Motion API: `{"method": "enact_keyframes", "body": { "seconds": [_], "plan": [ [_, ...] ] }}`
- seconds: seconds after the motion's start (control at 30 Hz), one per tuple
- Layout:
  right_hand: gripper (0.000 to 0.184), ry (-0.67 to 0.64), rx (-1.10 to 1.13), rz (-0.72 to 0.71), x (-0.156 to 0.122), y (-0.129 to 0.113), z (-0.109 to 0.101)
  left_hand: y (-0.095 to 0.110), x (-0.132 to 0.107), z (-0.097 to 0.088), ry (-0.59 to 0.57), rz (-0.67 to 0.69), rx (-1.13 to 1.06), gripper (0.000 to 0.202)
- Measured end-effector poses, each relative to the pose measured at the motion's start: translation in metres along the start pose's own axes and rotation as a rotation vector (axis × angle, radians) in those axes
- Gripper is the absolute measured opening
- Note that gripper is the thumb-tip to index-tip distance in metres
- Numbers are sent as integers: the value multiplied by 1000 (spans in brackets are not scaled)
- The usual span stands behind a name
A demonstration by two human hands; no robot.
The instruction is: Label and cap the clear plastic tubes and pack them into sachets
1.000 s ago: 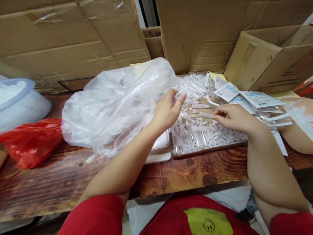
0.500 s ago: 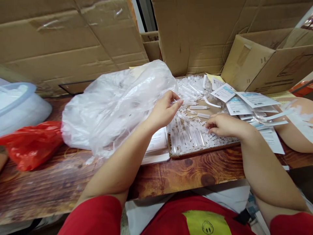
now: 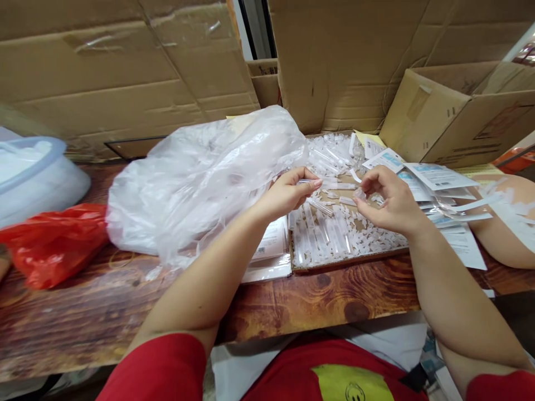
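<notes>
My left hand [image 3: 288, 194] pinches a thin clear plastic tube [image 3: 309, 181] that points to the right. My right hand [image 3: 387, 201] is raised a little above a shallow cardboard tray [image 3: 351, 260] and pinches a small clear cap [image 3: 359, 194] between thumb and fingers. The two hands face each other, a short gap apart. The tray holds several clear tubes [image 3: 324, 236] laid side by side and many small white caps [image 3: 378, 239].
A big crumpled clear plastic bag [image 3: 200, 178] lies left of the tray on the wooden table [image 3: 83, 312]. A red bag [image 3: 50, 242] and a white tub [image 3: 33, 178] sit far left. Printed leaflets [image 3: 434, 178] and cardboard boxes [image 3: 460, 111] are at right. Another person's arm [image 3: 510, 223] rests at the right edge.
My right hand dipped into the caps in the tray, then rose with a cap pinched in it. My left hand kept the tube and turned it toward the right hand.
</notes>
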State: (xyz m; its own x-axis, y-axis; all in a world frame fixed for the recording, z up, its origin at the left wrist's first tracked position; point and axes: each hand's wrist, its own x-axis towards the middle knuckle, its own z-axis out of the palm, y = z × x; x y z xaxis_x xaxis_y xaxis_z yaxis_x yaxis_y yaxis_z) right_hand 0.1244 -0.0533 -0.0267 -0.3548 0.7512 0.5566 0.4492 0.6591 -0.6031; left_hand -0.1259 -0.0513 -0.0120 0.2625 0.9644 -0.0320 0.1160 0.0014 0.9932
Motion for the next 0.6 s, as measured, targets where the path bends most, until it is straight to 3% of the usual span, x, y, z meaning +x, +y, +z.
{"method": "enact_keyframes", "body": {
  "seconds": [0.2, 0.43, 0.6],
  "plan": [
    [8, 143, 38, -187, 3, -14, 10, -3, -3, 7, -166, 17, -119, 42],
    [9, 268, 126, -120, 3, -10, 4, -3, -3, 10, -139, 50, -239, 43],
    [8, 205, 184, -107, 1, -16, 13, -2, -7, 17, -185, 43, -248, 46]
  ]
}}
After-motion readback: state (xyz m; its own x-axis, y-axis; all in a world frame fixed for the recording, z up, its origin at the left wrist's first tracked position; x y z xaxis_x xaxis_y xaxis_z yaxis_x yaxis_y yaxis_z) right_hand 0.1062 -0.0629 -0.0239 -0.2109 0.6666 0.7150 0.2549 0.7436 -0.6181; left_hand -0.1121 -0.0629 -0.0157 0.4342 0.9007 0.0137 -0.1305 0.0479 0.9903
